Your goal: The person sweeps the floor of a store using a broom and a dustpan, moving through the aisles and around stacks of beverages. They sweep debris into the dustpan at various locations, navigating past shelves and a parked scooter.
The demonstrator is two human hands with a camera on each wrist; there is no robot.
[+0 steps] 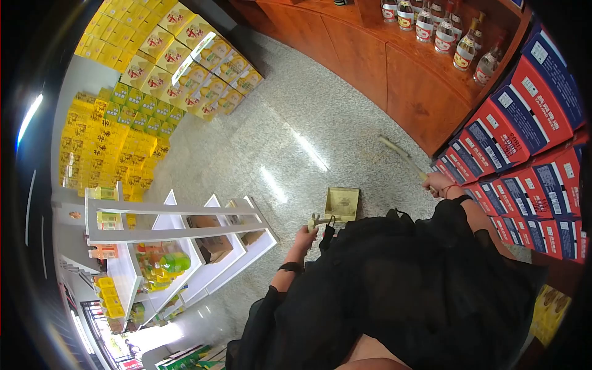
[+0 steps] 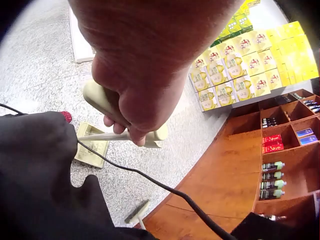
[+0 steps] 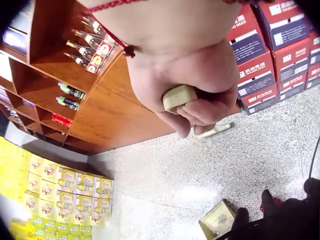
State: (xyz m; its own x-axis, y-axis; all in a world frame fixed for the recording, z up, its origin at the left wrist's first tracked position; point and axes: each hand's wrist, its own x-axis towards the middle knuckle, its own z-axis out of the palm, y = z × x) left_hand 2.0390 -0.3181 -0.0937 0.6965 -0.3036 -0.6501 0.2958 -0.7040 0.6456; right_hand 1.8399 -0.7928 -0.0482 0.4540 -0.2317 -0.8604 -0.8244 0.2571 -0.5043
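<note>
Fingers of the left hand (image 1: 302, 239) curl round the pale grip of a dustpan (image 1: 330, 213), as we see from the left wrist; those of the right hand (image 1: 439, 184) wrap a broom (image 1: 394, 148), whose handle end pokes out of the fist in the right wrist view. From the left hand we find the pan close, forward and a little rightward, at the floor (image 1: 246, 148). The broom's head lies ahead and leftward of the right hand, the nearer of the two, with its long axis slanting forward and left, roughly in line with the handle. We judge the gap to matter most: head and pan are well apart, the head farther forward and to the right. Beyond it we see a wooden cabinet (image 1: 407, 80); red-and-blue cartons (image 1: 493, 145) flank the right hand.
</note>
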